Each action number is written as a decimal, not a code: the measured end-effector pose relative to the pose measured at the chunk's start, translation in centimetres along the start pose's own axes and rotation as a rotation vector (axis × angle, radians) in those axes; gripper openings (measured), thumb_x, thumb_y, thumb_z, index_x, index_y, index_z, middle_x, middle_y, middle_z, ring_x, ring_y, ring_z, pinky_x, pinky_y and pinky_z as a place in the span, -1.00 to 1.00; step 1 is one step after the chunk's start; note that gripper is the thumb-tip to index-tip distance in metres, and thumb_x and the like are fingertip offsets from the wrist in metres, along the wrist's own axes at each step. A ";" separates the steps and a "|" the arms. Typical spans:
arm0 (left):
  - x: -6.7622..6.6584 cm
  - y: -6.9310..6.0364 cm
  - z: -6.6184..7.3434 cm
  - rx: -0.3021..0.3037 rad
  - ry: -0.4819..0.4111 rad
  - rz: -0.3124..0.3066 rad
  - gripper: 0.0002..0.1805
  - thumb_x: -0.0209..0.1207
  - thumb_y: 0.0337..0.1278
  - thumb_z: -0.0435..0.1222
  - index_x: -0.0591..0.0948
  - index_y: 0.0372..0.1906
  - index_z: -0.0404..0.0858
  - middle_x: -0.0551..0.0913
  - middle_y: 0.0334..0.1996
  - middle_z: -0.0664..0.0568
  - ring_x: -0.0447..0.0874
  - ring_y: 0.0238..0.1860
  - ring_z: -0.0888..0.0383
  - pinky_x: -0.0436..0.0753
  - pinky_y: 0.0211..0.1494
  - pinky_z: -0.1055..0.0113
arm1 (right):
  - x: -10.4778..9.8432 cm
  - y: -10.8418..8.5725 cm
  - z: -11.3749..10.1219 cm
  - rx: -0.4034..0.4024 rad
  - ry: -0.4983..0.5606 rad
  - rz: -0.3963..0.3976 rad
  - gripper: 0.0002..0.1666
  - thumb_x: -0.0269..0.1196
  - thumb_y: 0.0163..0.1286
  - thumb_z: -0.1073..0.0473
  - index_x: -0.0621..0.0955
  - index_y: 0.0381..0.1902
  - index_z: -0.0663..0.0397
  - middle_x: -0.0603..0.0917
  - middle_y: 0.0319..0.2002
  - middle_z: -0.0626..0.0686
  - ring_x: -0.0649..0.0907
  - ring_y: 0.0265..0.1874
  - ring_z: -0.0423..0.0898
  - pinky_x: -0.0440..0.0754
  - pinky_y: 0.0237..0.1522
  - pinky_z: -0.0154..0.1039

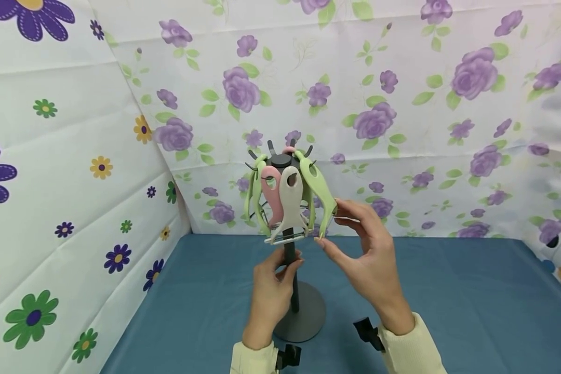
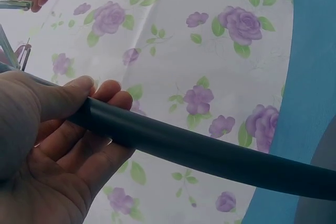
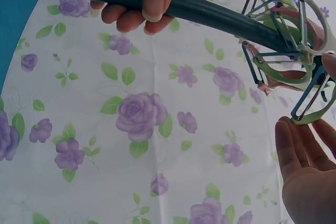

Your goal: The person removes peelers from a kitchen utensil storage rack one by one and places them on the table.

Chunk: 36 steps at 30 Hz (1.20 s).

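Observation:
A dark hook stand holds several Y-shaped peelers hung by their handle holes. My left hand (image 1: 270,296) grips the stand's pole (image 2: 173,135) just below the peelers, thumb and fingers round it. At the right of the rack, my right hand (image 1: 371,259) pinches the blade end of a light green peeler (image 1: 320,187), thumb on one side and fingers on the other. That peeler's handle is still looped over a hook. Facing front are a white peeler (image 1: 290,200) and a pink peeler (image 1: 272,200). More green ones hang at the left and behind, partly hidden.
The stand's round dark base (image 1: 308,322) rests on a blue tablecloth (image 1: 205,311). Behind it rises a white cloth with purple roses (image 1: 240,88). Another flowered cloth (image 1: 65,176) closes off the left side. Bare hooks (image 1: 272,147) stick up at the stand's top.

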<state>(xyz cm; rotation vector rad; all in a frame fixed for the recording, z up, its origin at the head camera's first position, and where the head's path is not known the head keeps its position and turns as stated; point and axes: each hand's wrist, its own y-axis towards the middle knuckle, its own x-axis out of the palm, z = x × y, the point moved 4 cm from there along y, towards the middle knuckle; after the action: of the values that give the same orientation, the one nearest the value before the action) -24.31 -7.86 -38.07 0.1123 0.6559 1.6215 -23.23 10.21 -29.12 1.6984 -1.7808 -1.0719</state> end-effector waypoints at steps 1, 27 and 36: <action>0.0 0.0 0.0 -0.001 -0.001 -0.002 -0.84 0.25 0.39 -0.32 0.70 -0.01 -0.15 0.78 -0.10 -0.10 0.80 0.00 0.06 0.79 0.09 0.20 | -0.1 0.0 0.0 -0.004 -0.001 0.002 -0.08 0.51 0.09 0.51 0.50 0.40 -0.05 0.56 0.21 0.09 0.59 0.21 -0.07 0.65 0.27 -0.29; 0.6 -0.2 -0.3 0.033 0.006 0.041 -0.86 0.26 0.40 -0.26 0.71 -0.03 -0.10 0.81 -0.14 -0.06 0.82 -0.08 0.08 0.82 0.02 0.09 | -2.0 -0.8 0.1 -0.003 -0.031 0.090 -0.05 0.49 0.06 0.58 0.52 0.40 -0.02 0.58 0.19 0.11 0.61 0.15 -0.12 0.64 0.25 -0.33; 0.5 -0.4 -0.4 0.028 -0.014 0.047 -0.88 0.24 0.41 -0.27 0.70 -0.05 -0.05 0.81 -0.15 0.04 0.80 -0.04 0.14 0.81 0.06 0.13 | -3.1 -3.0 1.7 0.134 -0.075 0.146 -0.10 0.50 0.09 0.52 0.53 0.38 -0.07 0.58 0.14 -0.03 0.61 0.13 -0.14 0.64 0.26 -0.35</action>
<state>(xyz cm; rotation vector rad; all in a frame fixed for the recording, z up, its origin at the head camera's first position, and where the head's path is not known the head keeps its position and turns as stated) -24.18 -7.54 -38.74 0.1601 0.6694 1.6561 -22.21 13.80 -31.92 1.5936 -2.0308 -0.9846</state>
